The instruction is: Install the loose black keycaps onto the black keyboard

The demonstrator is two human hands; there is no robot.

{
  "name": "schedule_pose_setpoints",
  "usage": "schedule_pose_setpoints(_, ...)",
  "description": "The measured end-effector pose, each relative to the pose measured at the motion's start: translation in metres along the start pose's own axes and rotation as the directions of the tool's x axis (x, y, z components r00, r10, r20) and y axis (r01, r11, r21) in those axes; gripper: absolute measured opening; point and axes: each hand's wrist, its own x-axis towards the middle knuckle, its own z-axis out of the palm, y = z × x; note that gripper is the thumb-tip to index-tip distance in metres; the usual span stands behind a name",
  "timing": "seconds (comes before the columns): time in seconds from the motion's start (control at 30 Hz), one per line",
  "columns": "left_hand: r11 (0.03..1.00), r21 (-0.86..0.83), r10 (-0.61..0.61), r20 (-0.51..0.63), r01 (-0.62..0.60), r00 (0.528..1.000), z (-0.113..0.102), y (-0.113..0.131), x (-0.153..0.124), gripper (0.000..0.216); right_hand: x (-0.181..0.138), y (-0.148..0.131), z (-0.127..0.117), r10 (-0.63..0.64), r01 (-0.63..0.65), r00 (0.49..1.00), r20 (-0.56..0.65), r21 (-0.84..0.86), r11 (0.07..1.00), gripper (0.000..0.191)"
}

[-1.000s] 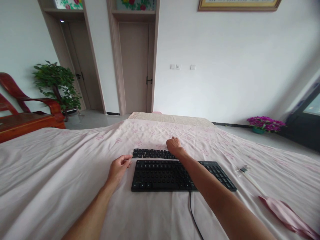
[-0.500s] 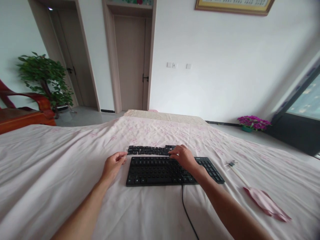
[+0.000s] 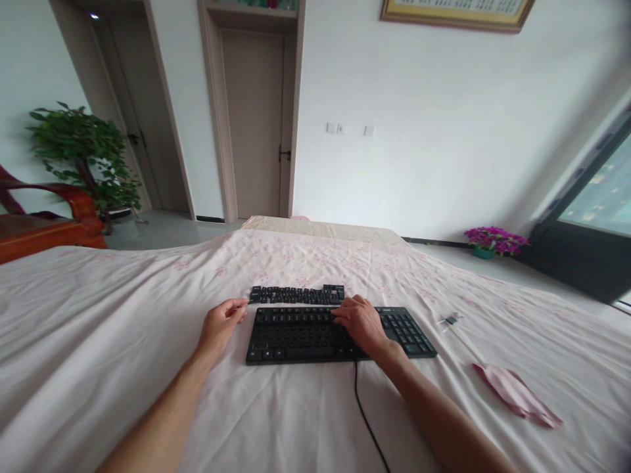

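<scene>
A black keyboard (image 3: 300, 353) lies flat on the cloth. Its middle rows show bare key seats, while the upper row, bottom row and number pad carry caps. Just beyond it, loose black keycaps (image 3: 296, 295) are lined up in uneven rows. My right hand (image 3: 362, 322) is over the keyboard's upper right-centre, its fingers pinched at the keys on what seems to be a keycap, mostly hidden by the fingers. To the left of the loose caps, my left hand (image 3: 224, 320) hovers close to the cloth with thumb and fingertips together; what they hold, if anything, cannot be made out.
A black cable (image 3: 363, 407) runs from the keyboard toward me. On the right lie a thin pale stick with a dark wired head (image 3: 451, 320) and a pink cloth piece (image 3: 515, 394). Pale flowered cloth (image 3: 305, 259) covers the surface. A wooden chair (image 3: 73, 210) stands at left.
My right hand has moved from the right part of the loose keycaps down onto the keyboard. My left hand stays pinched by the left end. The view has shifted slightly.
</scene>
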Motion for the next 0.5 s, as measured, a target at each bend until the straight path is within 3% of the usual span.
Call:
schedule_pose_setpoints(0.2, 1.0, -0.017, -0.006, -0.003, 0.006, 1.0, 0.001, 0.004, -0.002, 0.043, 0.0, -0.003, 0.0, 0.001, -0.002, 0.999, 0.042, 0.003, 1.0, 0.02)
schedule_pose_setpoints(0.5, 1.0, -0.01, -0.012, -0.007, 0.012, 1.0, 0.001, 0.007, -0.004, 0.04, -0.001, -0.012, 0.0, -0.012, 0.022, 0.998, 0.066, -0.143, 0.989, 0.021)
